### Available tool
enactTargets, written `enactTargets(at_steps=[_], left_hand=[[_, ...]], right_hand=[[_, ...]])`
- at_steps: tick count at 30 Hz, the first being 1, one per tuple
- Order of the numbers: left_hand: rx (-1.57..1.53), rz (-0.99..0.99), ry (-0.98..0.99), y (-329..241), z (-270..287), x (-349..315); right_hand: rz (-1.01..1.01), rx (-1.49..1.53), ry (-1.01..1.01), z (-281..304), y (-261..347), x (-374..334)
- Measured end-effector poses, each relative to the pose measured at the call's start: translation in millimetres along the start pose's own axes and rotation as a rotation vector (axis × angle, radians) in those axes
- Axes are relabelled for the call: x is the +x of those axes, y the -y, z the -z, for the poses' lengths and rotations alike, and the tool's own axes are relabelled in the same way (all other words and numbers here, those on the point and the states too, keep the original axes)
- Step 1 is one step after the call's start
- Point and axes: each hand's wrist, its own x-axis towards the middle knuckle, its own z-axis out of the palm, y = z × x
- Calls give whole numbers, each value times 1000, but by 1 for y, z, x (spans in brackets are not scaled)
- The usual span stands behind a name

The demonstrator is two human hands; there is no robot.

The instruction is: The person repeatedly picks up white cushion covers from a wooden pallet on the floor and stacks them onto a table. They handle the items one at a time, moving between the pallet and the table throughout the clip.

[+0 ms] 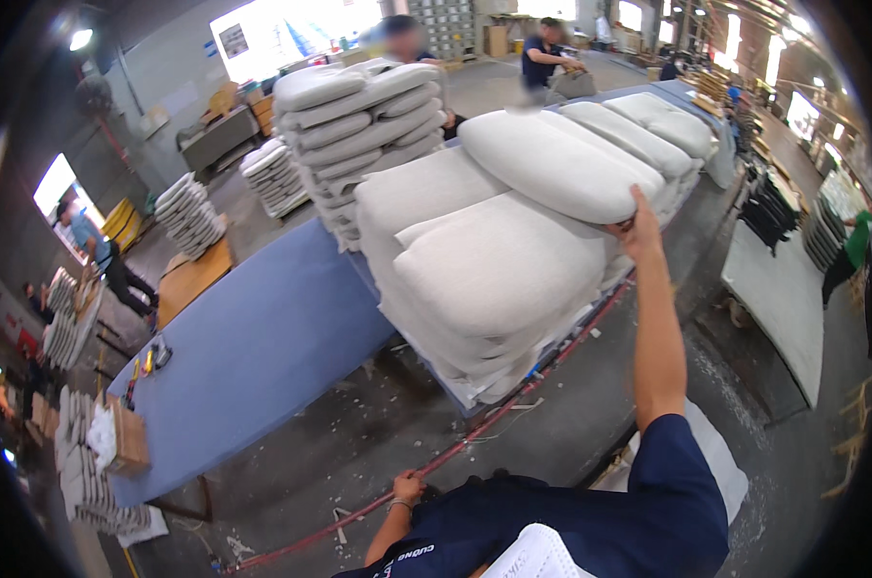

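My right hand (636, 227) reaches far forward and grips the near right edge of a pale grey foam cushion (561, 166), thumb and fingers closed on its rim. That cushion lies tilted on top of a stack of similar rounded cushions (499, 265) on a blue-topped table. Low in front of my body, my left hand (409, 486) is closed around a red hose (484, 428), which runs past the table's near edge toward the right. The fingers of the left hand are small and partly hidden.
A blue table (272, 332) extends left, with a cardboard box (128, 438) and hand tools (149, 359) on it. A tall cushion stack (359, 144) stands behind. At right is a white-topped table (778, 299). Several people work around; one person (549, 58) handles a grey piece.
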Motion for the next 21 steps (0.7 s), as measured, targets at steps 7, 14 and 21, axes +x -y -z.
enactTargets(at_steps=[7, 14, 21], left_hand=[[147, 17, 22, 57, 1, -17], [43, 2, -15, 43, 2, -36], [39, -104, 72, 68, -21, -35]], right_hand=[[44, -48, 88, 10, -3, -1], [230, 209, 62, 14, -32, -16], [173, 435, 193, 23, -67, -107]])
